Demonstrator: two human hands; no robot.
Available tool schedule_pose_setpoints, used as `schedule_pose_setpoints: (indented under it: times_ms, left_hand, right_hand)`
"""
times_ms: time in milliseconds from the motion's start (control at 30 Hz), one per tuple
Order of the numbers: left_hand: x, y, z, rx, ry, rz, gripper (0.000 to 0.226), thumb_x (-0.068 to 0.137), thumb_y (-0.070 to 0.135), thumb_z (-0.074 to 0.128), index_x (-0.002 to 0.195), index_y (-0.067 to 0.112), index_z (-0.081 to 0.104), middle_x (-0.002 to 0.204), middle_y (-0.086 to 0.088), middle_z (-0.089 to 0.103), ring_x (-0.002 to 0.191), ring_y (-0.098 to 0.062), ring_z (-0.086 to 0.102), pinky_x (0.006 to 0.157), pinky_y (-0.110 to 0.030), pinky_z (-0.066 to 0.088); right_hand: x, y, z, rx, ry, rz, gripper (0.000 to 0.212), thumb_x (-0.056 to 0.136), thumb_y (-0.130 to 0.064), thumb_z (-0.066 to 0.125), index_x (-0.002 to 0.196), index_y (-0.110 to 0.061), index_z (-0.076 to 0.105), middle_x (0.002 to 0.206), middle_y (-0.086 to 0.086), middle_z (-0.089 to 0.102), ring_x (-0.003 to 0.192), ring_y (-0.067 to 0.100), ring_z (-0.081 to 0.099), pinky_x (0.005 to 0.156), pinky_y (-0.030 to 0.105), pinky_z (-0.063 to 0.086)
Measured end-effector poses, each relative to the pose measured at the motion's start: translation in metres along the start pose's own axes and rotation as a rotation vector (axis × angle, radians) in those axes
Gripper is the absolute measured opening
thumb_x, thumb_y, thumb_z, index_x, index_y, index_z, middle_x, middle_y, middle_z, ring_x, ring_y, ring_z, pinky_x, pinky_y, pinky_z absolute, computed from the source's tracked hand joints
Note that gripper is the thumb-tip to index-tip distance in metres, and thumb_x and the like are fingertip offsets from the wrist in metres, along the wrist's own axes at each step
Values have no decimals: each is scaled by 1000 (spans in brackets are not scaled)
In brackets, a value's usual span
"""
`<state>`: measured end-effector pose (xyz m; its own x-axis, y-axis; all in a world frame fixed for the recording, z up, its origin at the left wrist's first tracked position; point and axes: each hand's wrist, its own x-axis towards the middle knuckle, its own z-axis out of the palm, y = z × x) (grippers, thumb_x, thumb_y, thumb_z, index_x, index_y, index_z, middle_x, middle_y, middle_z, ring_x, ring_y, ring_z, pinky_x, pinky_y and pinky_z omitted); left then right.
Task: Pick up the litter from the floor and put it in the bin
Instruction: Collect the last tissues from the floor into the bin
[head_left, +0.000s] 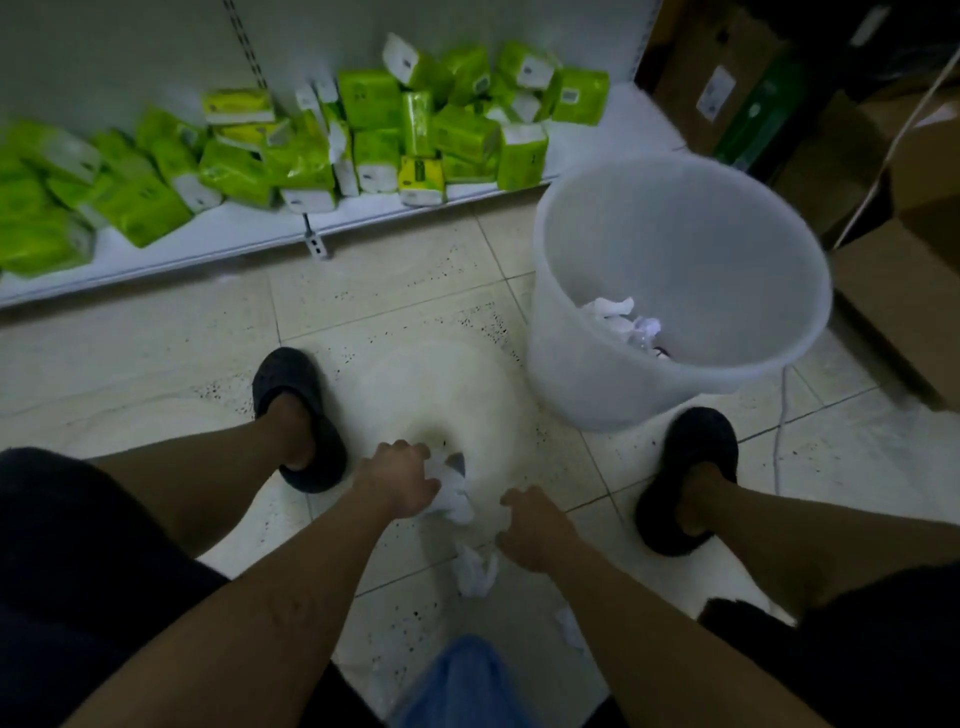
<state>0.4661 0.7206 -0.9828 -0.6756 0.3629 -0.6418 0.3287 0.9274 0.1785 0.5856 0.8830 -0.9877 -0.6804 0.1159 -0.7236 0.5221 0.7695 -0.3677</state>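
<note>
Left hand (400, 478) grips crumpled white tissue (453, 496); right hand (535, 532) curls, hold unclear. A wad (475, 569) lies on speckled floor tiles (395, 291); round translucent plastic bin (587, 374).

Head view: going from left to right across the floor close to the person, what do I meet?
left slipper → left hand, gripping crumpled tissue → right hand → right slipper. The bin overlaps the right slipper, so it is left out.
</note>
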Motion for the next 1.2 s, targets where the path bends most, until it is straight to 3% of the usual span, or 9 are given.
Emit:
schedule_pose_setpoints:
  times_ms: [200, 300, 400, 500, 600, 800, 967, 1067, 1200]
  left_hand:
    - [50, -12, 38, -103, -116, -73, 55, 92, 40, 51, 142, 22, 39, 145, -12, 38, 130, -30, 41, 107, -41, 39]
    - [77, -13, 54, -210, -120, -119, 51, 92, 36, 54, 140, 25, 42, 157, -12, 17, 137, -31, 31, 110, -41, 35]
    - [105, -16, 64, -256, -97, -123, 50, 91, 32, 55, 140, 27, 43, 161, -12, 2, 140, -32, 26, 109, -41, 36]
    - [130, -24, 75, -273, -128, -92, 47, 92, 31, 54, 138, 26, 46, 160, -11, 14, 143, -30, 23, 110, -42, 35]
    - [143, -33, 90, -261, -141, -71, 43, 91, 26, 54, 134, 19, 51, 154, -11, 28, 140, -31, 29, 109, -43, 36]
    - [145, -48, 109, -349, -45, -64, 38, 90, 15, 49, 126, 11, 60, 134, -12, 51, 127, -29, 44, 103, -35, 41]
    - [139, -50, 109, -468, 41, -131, 34, 89, 19, 57, 122, 11, 59, 125, -12, 54, 113, -26, 53, 91, -30, 44]
    - [135, -50, 107, -473, 69, -162, 25, 89, 21, 58, 113, 15, 61, 116, -9, 57, 104, -24, 56, 80, -28, 44]
    - [130, -46, 101, -499, 101, -179, 16, 86, 11, 59, 101, 14, 63, 107, -11, 59, 87, -20, 55, 71, -26, 43]
  right_hand:
    - [57, -1, 25, 40, -87, 29, 45, 94, -26, 51, 135, -10, 43, 139, 14, 39, 123, 27, 46, 100, 31, 40]
    - [91, -2, 27, 15, -77, -21, 46, 92, -25, 54, 135, -10, 45, 139, 15, 41, 124, 27, 46, 100, 29, 38]
    - [126, -5, 37, -16, -94, -55, 52, 92, -28, 53, 141, -15, 40, 149, 15, 30, 133, 29, 37, 108, 35, 33]
    - [156, -8, 52, -58, -139, -95, 63, 93, -32, 51, 150, -22, 25, 159, 13, 6, 144, 31, 18, 116, 43, 20]
    - [175, -5, 68, -138, -153, -130, 65, 94, -31, 48, 151, -22, 19, 160, 13, -2, 145, 30, 13, 116, 45, 20]
    - [187, -1, 73, -139, -59, -102, 69, 90, -26, 52, 149, -16, 18, 155, 8, 18, 135, 29, 28, 105, 44, 36]
    - [177, 6, 67, -114, -94, -82, 70, 90, -23, 51, 150, -13, 15, 153, 5, 24, 130, 28, 34, 104, 40, 37]
    - [168, 7, 66, -73, -82, -82, 62, 92, -21, 47, 148, -13, 22, 147, 7, 34, 128, 27, 37, 104, 38, 37]
    - [158, 9, 60, -31, 74, -88, 32, 96, -16, 42, 122, -6, 57, 125, 12, 56, 114, 26, 51, 94, 32, 42]
